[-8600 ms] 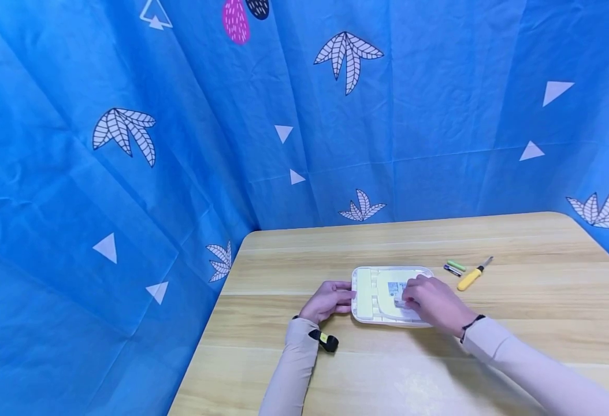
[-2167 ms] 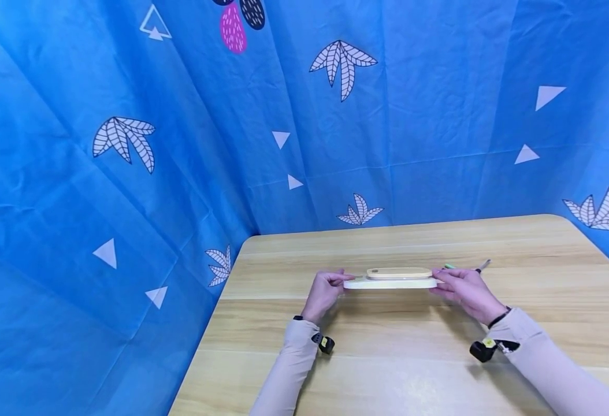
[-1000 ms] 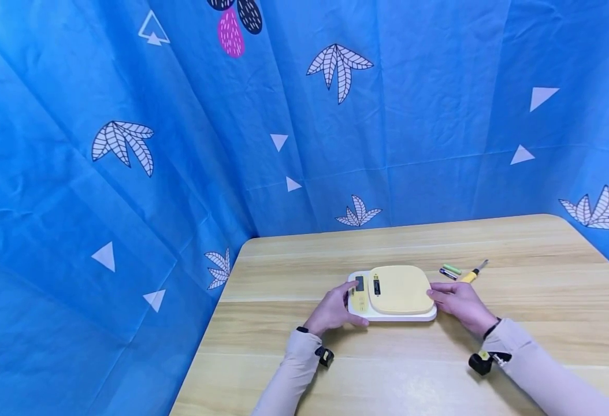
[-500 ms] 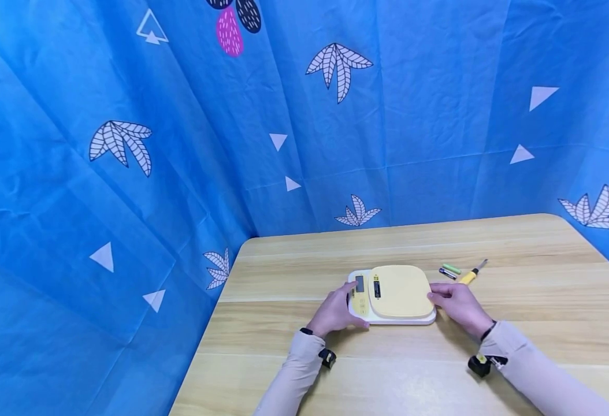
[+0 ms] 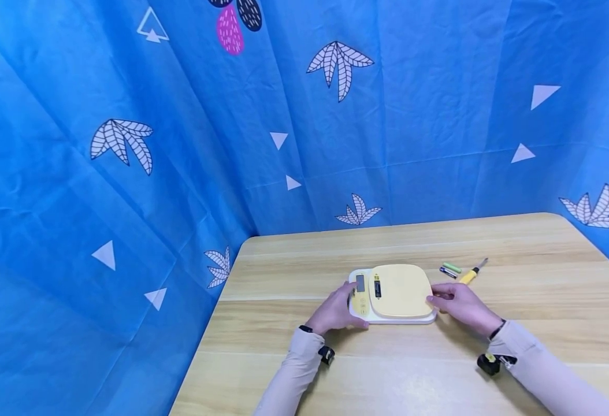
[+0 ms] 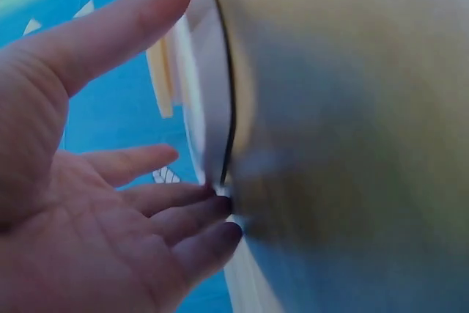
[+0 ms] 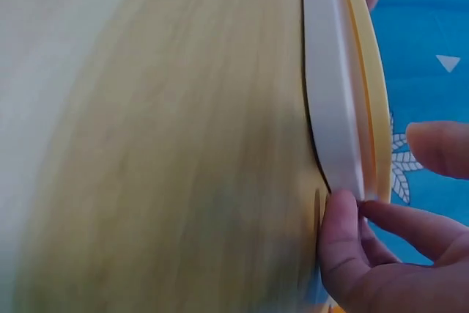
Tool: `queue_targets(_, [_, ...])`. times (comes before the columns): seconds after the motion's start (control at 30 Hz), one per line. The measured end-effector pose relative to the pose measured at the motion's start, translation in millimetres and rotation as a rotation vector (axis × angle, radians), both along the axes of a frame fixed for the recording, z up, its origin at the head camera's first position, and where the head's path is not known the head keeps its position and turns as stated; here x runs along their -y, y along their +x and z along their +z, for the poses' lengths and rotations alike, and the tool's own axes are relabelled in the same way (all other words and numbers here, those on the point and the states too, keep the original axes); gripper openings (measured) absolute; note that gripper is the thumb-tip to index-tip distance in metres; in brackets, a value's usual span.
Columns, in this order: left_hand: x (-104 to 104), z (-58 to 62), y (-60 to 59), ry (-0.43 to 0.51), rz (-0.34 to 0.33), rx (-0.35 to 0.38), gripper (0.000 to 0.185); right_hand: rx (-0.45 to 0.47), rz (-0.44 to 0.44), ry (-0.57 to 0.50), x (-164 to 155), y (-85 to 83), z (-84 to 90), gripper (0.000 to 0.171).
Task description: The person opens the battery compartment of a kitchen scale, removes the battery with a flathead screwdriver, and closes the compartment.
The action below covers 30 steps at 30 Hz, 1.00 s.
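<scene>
A kitchen scale with a white base and a yellow platform lies face up on the wooden table. My left hand lies at its left edge by the display, fingers nearly straight and touching the rim. The left wrist view shows that hand with its fingertips against the scale's white edge. My right hand rests at the scale's right edge. In the right wrist view its thumb touches the white base, while one finger stays apart above the yellow platform.
Two small batteries and a yellow-handled screwdriver lie just right of the scale, behind my right hand. A blue patterned curtain closes off the back and left of the table.
The scale lay upside down, was turned over on its edge by both hands, and now lies face up. Over the last second both hands stay at its edges, barely moving.
</scene>
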<state>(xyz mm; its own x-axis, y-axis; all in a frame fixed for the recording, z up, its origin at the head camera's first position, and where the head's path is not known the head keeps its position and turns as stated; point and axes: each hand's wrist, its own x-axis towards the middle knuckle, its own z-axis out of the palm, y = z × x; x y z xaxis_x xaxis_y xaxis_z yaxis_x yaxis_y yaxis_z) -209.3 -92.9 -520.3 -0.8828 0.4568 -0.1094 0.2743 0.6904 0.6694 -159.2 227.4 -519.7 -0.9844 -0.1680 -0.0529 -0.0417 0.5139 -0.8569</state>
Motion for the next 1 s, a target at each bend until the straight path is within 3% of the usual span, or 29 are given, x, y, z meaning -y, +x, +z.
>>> queue_targets(0.2, [14.3,9.2,-12.3,0.046,0.015,0.068,0.081,0.005,0.026,-0.016,-9.5,3.8,-1.9,0.057])
queue_targets(0.4, [27.1,5.5,-37.7,0.148,0.007,0.109,0.052,0.004,0.094,-0.047,-14.8,9.2,-2.4,0.067])
queue_targets(0.67, [19.8,0.5,-64.1,0.163,0.04,0.09,0.049,0.141,0.197,-0.169,-16.0,16.2,-2.0,0.083])
queue_targets(0.83, [6.3,1.2,-73.2,0.139,0.032,0.102,0.049,0.276,0.208,-0.274,-12.0,21.7,-4.8,0.091])
queue_targets(1.0, [-7.0,2.1,-77.1,0.084,-0.004,0.1,0.049,0.324,0.193,-0.39,-2.6,27.6,-3.8,0.094])
